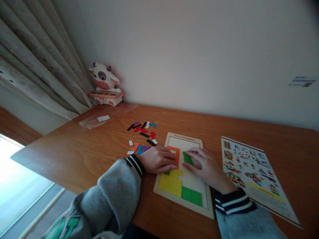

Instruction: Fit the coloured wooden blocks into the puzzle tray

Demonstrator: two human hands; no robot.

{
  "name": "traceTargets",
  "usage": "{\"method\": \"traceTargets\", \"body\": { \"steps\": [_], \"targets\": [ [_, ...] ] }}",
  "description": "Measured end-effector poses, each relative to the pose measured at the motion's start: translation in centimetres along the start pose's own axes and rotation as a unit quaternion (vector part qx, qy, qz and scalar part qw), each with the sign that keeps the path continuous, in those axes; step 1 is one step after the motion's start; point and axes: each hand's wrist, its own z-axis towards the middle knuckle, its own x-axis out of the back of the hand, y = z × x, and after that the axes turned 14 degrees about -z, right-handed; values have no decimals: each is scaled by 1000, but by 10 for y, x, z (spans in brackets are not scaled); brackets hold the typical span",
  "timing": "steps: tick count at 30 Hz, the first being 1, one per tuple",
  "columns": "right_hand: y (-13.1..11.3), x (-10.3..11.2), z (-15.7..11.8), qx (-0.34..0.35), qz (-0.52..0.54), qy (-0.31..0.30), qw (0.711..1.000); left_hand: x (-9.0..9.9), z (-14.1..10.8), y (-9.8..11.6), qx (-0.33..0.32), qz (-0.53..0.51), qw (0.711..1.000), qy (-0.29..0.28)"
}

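Two grey sleeves (pixel 118 191) lay nearest, beside one wooden tray (pixel 183 201) on the table (pixel 112 146). At the tray's middle, the right hand (pixel 209 167) pinched one green piece (pixel 187 158); the left hand (pixel 159 160) covered part of an orange patch (pixel 177 153), and whether it gripped anything could not be told. The tray looked about half filled: one yellow block (pixel 170 183) and one green block (pixel 191 196) lined its near edge, its far and right parts unfilled. Left of it lay over a dozen unplaced pieces (pixel 144 134); right, one printed sheet (pixel 256 172); far left, one cow toy (pixel 106 98).
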Motion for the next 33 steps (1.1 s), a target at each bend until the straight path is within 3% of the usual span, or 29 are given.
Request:
{"method": "traceTargets", "body": {
  "steps": [20,33],
  "targets": [
    [2,1,1,-19,-57,17,998,0,2,2,8,-17,1000,9],
    [-4,-1,3,-67,3,23,998,-2,1,0,12,-22,1000,11]
  ]
}}
